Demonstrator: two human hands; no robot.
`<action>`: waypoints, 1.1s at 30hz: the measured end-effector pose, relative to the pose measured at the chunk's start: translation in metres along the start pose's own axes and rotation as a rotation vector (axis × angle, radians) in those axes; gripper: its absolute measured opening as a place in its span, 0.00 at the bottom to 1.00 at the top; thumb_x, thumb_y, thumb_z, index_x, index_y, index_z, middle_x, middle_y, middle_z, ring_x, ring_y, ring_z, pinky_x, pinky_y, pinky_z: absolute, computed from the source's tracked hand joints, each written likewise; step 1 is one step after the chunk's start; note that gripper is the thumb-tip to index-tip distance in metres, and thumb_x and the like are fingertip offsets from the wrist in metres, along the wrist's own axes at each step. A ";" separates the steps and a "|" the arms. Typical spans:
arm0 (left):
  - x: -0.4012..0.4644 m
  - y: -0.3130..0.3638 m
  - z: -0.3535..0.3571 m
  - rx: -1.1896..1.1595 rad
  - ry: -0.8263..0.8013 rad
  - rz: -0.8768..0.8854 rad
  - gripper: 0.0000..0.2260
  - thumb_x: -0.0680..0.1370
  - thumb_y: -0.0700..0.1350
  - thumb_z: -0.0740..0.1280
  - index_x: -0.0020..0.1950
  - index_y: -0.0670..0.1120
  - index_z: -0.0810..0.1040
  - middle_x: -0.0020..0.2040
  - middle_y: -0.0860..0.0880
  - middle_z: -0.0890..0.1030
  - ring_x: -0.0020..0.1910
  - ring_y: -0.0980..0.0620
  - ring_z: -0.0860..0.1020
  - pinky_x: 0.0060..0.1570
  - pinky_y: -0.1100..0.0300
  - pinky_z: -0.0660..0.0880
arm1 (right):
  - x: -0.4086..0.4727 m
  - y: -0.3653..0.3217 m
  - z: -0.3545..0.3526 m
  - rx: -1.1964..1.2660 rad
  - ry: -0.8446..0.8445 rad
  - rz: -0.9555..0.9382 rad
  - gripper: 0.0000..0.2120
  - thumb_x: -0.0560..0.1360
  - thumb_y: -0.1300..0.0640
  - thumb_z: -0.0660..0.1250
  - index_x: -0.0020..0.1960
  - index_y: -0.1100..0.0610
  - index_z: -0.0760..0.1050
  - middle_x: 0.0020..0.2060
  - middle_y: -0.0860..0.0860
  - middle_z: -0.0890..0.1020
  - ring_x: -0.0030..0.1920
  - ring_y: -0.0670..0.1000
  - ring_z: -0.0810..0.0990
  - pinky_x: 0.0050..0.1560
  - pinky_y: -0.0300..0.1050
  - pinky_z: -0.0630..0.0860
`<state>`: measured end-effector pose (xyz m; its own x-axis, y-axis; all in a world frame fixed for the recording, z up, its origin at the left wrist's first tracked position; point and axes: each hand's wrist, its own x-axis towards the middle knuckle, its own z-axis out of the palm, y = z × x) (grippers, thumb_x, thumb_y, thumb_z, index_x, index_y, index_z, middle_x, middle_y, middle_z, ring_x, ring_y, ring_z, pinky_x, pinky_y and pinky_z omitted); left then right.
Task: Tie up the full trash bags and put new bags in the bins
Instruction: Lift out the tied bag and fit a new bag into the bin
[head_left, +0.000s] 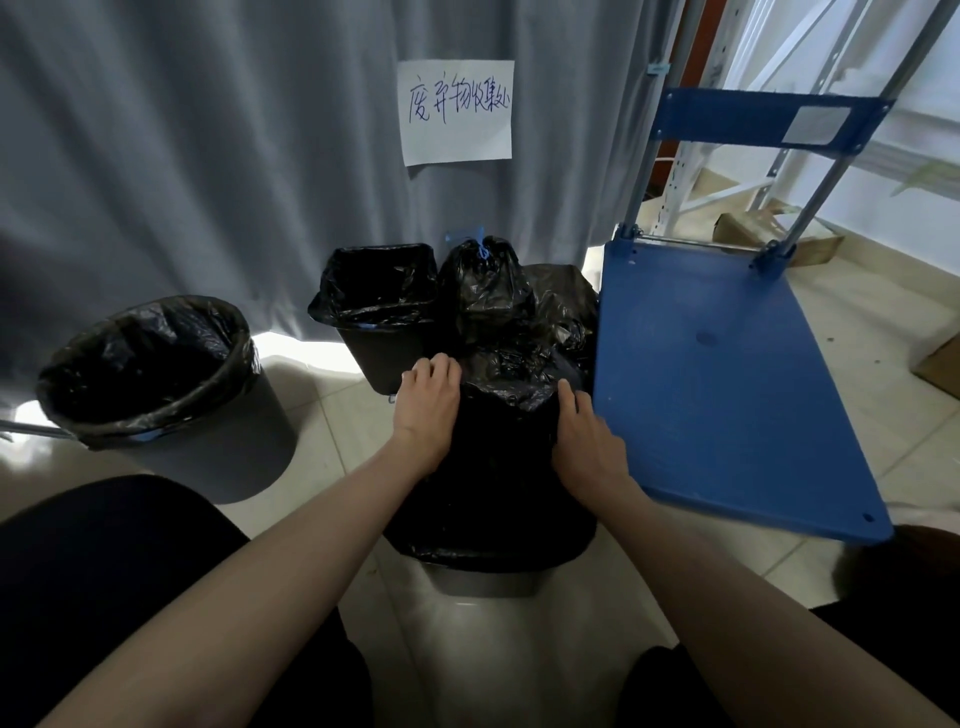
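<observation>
- Nearest, at about 6 o'clock from the frame centre, a grey bin (485, 581) stands on the tiled floor (332, 436) between the person's knees, with a loose black bag (498, 467) draped over its top and spilling down its sides.
- The left hand (428, 410) lies on the bag's left shoulder with its fingers bent over the plastic; the right hand (587, 441) presses flat along the bag's right side. Whether either grip has truly pinched the film or only rests on it, I cannot tell.
- Judged from this, the near bin is the step in hand: its bag is over the rim but not yet smoothed and tucked, so it looks unfinished.
- At 9 o'clock, a round bin (156, 395) already carries a liner (140, 358) folded over its rim; that one seems done.
- Farther off at 12 o'clock, a square bin (384, 348) is lined too, its black film turned over the edge.
- Just beside it, toward 1 o'clock, a full trash bag (485, 283) sits tied shut with a blue drawstring (482, 248); more black plastic bulges behind it, its state unclear.
- At 3 o'clock a blue hand cart (727, 374) lies bare; hauling the tied bags may remain.
- Behind everything hangs a grey curtain (182, 156) with a handwritten paper sign (457, 111).
</observation>
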<state>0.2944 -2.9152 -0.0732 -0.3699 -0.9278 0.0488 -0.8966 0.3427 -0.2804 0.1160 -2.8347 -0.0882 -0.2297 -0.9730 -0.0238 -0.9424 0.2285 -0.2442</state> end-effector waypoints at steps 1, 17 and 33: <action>-0.003 0.000 -0.005 -0.025 0.009 -0.010 0.30 0.73 0.42 0.70 0.71 0.40 0.61 0.64 0.43 0.67 0.60 0.44 0.70 0.58 0.53 0.71 | -0.001 0.000 -0.003 0.002 0.018 0.020 0.34 0.76 0.63 0.64 0.77 0.57 0.51 0.68 0.55 0.64 0.55 0.59 0.75 0.39 0.50 0.69; -0.061 -0.035 -0.003 -0.437 -0.246 -0.281 0.31 0.77 0.37 0.63 0.77 0.40 0.54 0.66 0.36 0.69 0.62 0.37 0.74 0.56 0.48 0.73 | -0.034 -0.034 -0.017 -0.023 -0.134 0.015 0.22 0.77 0.62 0.65 0.67 0.61 0.59 0.61 0.59 0.71 0.56 0.61 0.78 0.46 0.51 0.72; -0.091 -0.143 0.030 -0.525 -0.159 -0.571 0.37 0.75 0.38 0.69 0.78 0.41 0.51 0.69 0.39 0.61 0.65 0.36 0.69 0.61 0.45 0.72 | -0.007 -0.145 0.024 0.274 -0.041 -0.234 0.17 0.77 0.66 0.57 0.66 0.62 0.64 0.65 0.59 0.63 0.49 0.65 0.79 0.45 0.53 0.71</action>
<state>0.4634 -2.8845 -0.0664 0.1854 -0.9775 -0.1002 -0.9496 -0.2044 0.2376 0.2604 -2.8617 -0.0757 -0.0006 -0.9997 0.0260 -0.8667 -0.0125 -0.4986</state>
